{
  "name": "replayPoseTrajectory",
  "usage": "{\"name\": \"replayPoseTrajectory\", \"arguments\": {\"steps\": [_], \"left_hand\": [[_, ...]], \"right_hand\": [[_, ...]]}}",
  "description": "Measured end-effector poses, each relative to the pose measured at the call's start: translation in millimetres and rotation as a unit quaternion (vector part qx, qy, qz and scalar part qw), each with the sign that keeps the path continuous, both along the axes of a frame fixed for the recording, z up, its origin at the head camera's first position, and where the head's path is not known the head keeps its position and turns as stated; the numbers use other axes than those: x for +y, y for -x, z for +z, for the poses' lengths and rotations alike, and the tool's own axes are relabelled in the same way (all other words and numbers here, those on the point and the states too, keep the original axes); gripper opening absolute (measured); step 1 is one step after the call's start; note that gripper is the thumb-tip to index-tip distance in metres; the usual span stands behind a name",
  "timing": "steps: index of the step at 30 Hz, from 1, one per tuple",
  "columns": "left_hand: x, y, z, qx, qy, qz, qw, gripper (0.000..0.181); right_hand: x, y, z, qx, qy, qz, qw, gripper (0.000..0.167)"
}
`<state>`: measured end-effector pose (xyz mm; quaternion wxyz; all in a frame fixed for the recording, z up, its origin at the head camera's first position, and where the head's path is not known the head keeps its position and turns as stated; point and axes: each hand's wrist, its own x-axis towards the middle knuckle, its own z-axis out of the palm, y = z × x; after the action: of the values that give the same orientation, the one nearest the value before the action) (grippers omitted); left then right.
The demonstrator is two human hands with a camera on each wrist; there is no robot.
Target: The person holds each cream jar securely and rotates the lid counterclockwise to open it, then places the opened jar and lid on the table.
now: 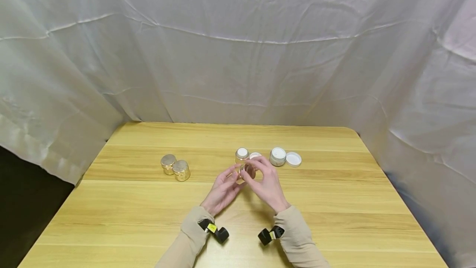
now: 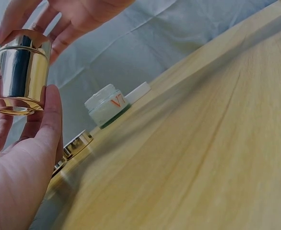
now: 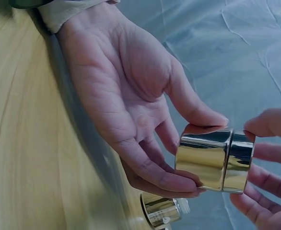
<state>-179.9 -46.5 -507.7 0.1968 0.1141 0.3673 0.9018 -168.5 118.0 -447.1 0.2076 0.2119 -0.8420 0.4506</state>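
Observation:
Both hands hold one shiny gold jar above the table. In the left wrist view, my left hand grips the lower part, thumb and fingers on opposite sides; a clear rim shows at the bottom. My right hand holds the other end, its thumb and fingers around the gold wall. A seam runs around the jar in the right wrist view, and no gap shows there. Just beyond the hands stand an open gold jar with a white top and a lid lying white side up, partly hidden by my right hand.
Right of these stand an open pale jar with orange letters and, beside it, its white lid. To the left, two gold jars with lids on stand together on the wooden table. Grey cloth hangs behind.

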Motion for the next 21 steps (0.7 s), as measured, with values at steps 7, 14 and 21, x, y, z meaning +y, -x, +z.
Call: {"name": "replayPoseTrajectory", "arguments": {"steps": [7, 14, 21], "left_hand": [[-0.3, -0.1, 0.3, 0.004, 0.005, 0.002, 1.0, 0.021], [0.2, 0.0, -0.2, 0.006, 0.001, 0.0, 1.0, 0.021], [-0.2, 0.5, -1.4, 0.008, 0.001, -0.001, 1.0, 0.022]], "right_hand": [[-0.1, 1.0, 0.5, 0.02, -0.006, 0.028, 0.9994, 0.033], [-0.2, -0.5, 0.1, -0.008, -0.007, -0.029, 0.9995, 0.034], [-0.4, -1.0, 1.7, -0.025, -0.004, -0.026, 0.9994, 0.032]]}}
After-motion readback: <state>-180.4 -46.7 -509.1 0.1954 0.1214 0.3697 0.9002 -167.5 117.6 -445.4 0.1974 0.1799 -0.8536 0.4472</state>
